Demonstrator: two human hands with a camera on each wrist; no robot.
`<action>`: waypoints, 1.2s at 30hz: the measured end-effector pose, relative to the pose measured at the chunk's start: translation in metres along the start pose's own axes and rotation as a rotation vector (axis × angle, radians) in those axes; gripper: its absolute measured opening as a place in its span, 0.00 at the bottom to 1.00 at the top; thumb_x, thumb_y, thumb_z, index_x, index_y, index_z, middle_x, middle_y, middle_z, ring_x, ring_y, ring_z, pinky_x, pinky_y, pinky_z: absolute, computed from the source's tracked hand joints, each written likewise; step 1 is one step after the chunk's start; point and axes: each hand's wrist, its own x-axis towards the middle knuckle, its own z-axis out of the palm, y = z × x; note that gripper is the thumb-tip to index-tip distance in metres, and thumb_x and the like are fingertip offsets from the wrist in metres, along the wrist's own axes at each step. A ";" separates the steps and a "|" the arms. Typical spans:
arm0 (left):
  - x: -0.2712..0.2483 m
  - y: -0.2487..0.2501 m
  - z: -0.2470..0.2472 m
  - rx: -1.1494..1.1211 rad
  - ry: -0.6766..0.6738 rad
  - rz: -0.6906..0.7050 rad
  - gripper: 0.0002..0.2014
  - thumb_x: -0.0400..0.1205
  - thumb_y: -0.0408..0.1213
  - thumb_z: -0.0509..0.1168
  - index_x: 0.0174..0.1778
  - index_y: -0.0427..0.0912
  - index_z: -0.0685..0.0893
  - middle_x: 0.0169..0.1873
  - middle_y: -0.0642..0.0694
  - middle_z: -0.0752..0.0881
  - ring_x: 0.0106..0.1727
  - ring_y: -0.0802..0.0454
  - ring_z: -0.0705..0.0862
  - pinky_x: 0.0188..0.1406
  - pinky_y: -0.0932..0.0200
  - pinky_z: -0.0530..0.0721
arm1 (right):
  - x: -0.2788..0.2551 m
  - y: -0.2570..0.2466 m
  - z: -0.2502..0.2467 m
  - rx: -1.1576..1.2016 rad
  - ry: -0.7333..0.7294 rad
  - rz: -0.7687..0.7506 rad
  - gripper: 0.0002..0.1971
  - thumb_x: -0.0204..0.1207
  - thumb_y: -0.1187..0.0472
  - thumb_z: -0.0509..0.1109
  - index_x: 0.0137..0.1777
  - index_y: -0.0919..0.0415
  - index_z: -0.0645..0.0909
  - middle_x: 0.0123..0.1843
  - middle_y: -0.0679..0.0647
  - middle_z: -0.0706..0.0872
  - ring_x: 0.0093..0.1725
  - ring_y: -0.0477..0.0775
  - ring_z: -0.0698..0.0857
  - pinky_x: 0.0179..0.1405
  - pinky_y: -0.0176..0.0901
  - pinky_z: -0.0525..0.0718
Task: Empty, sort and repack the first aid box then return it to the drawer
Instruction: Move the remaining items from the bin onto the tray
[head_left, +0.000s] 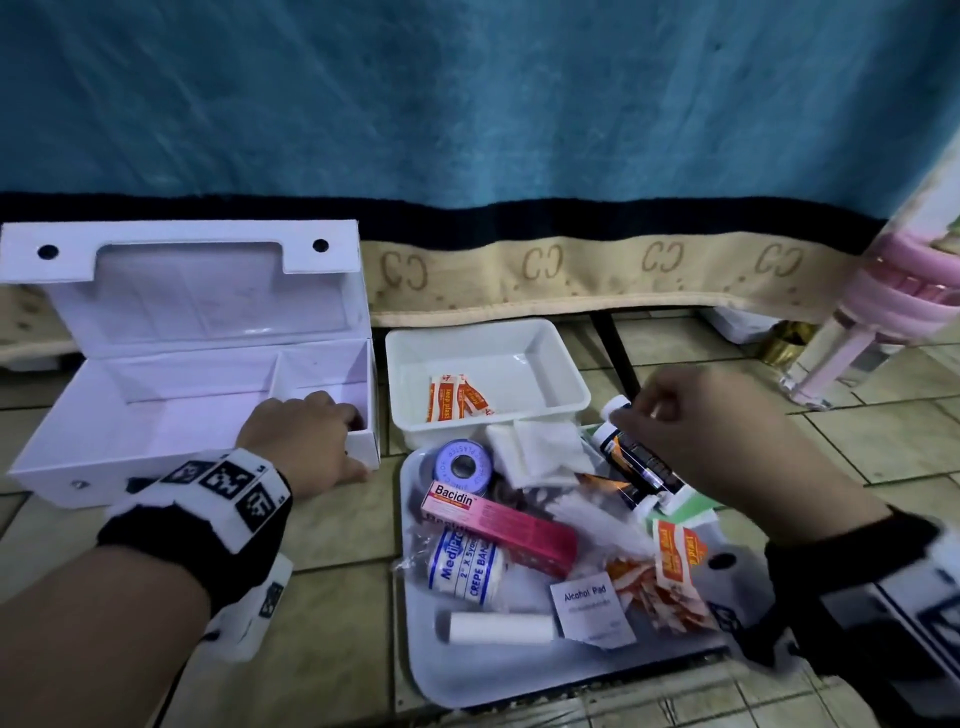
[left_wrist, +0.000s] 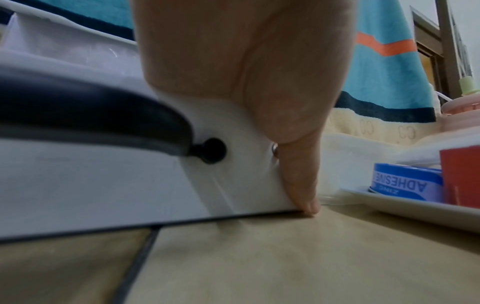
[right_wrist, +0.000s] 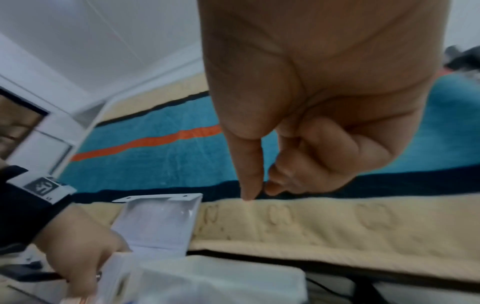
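Observation:
The white first aid box (head_left: 52, 452) stands open and empty on the floor at the left, lid up. My left hand (head_left: 306, 431) grips its front right corner, fingers inside the rim and the thumb (left_wrist: 298, 181) against the outer wall (left_wrist: 103, 185). My right hand (head_left: 670, 415) hovers over the dark bottles (head_left: 634, 457) at the tray's far edge. Its fingers (right_wrist: 280, 181) are curled, thumb tip by index tip, with nothing visible between them. The grey tray (head_left: 467, 670) holds a tape roll (head_left: 462, 465), a Bacidin box (head_left: 498, 525), a crepe bandage (head_left: 467, 566), an alcohol pad (head_left: 592, 610), gauze (head_left: 540, 449) and orange plasters (head_left: 670, 577).
A white tub (head_left: 519, 343) behind the tray holds a few plasters (head_left: 452, 397). A blue bed cover (head_left: 467, 104) with a beige hem hangs behind everything. A pink stand (head_left: 893, 291) and a gold object (head_left: 784, 340) sit at the right. Tiled floor lies under all of it.

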 end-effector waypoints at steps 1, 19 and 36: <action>0.000 0.000 0.000 0.001 0.000 0.002 0.29 0.75 0.63 0.63 0.70 0.55 0.72 0.66 0.46 0.75 0.61 0.45 0.80 0.57 0.54 0.73 | 0.011 -0.016 0.000 -0.030 -0.014 -0.078 0.11 0.72 0.47 0.72 0.36 0.53 0.80 0.33 0.48 0.84 0.34 0.51 0.81 0.28 0.40 0.71; 0.005 -0.005 0.006 0.006 0.011 0.013 0.29 0.74 0.64 0.62 0.69 0.55 0.72 0.64 0.47 0.77 0.60 0.46 0.80 0.54 0.54 0.72 | 0.116 -0.107 0.105 -0.740 -0.374 -0.859 0.13 0.80 0.63 0.57 0.60 0.49 0.77 0.61 0.51 0.80 0.56 0.54 0.73 0.52 0.42 0.65; 0.003 -0.004 0.006 0.006 0.029 0.024 0.28 0.74 0.64 0.62 0.66 0.54 0.74 0.61 0.47 0.78 0.56 0.45 0.81 0.51 0.53 0.74 | 0.096 -0.075 0.026 -0.245 0.005 -0.820 0.12 0.79 0.56 0.62 0.54 0.56 0.86 0.53 0.54 0.83 0.58 0.57 0.79 0.57 0.47 0.78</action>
